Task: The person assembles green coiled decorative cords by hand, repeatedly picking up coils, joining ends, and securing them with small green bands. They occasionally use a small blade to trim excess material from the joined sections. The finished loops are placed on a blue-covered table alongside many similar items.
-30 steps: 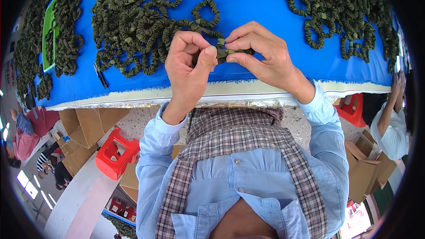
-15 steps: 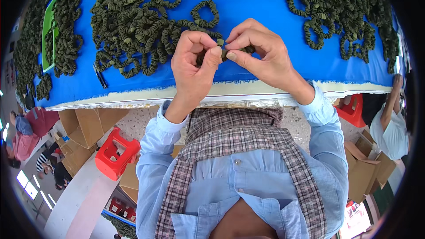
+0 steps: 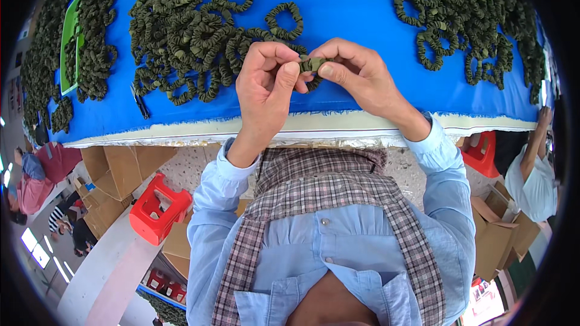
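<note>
Between my two hands, just above the table's near edge, is a dark green scrunchie (image 3: pixel 313 65) of ruched cloth. My left hand (image 3: pixel 266 84) pinches its left side between thumb and forefinger. From the other side my right hand (image 3: pixel 362 78) grips it, thumb and fingers pressed on a smooth flat band in the ring. Much of the ring is hidden by my fingers. Beyond my left hand lies a single loose scrunchie (image 3: pixel 284 20), beside a large heap of scrunchies (image 3: pixel 187 24). A second heap (image 3: pixel 465 18) lies to the right.
A blue cloth (image 3: pixel 350 0) covers the table. A green basket (image 3: pixel 70 42) stands at the far left among more scrunchies, and a small dark-handled tool (image 3: pixel 141 104) lies near it. Red stools (image 3: pixel 158 210), cardboard boxes (image 3: pixel 124 169) and other people (image 3: pixel 531 175) are around the table.
My fingers have shifted along the scrunchie. The right thumb and fingers have turned slightly, and the flat band now shows more between my hands.
</note>
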A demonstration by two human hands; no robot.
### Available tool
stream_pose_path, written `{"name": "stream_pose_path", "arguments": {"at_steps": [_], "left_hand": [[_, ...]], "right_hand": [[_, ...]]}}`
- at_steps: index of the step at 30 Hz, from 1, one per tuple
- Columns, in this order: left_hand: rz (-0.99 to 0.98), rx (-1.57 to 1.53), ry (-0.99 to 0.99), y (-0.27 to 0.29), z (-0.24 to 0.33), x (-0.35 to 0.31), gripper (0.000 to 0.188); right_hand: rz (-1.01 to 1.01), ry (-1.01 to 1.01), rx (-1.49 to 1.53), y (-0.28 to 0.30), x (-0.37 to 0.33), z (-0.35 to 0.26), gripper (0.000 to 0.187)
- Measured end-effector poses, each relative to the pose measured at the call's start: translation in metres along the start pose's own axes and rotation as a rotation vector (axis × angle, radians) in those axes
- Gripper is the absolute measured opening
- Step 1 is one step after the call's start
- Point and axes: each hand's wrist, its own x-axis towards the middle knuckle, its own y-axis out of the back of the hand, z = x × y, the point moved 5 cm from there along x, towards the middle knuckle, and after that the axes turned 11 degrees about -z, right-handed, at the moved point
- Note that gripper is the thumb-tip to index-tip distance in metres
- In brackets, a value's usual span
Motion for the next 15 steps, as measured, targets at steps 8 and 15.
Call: {"name": "stream_pose_path", "arguments": {"at_steps": [8, 15], "left_hand": [[0.038, -0.182, 0.082, 0.002, -0.003, -0.001, 0.008], [0.034, -0.171, 0.104, -0.003, 0.002, 0.001, 0.009]], "right_hand": [[0.095, -0.088, 0.342, 0.009, -0.003, 0.005, 0.032], [0.045, 0.037, 0.416, 0.013, -0.002, -0.003, 0.029]]}}
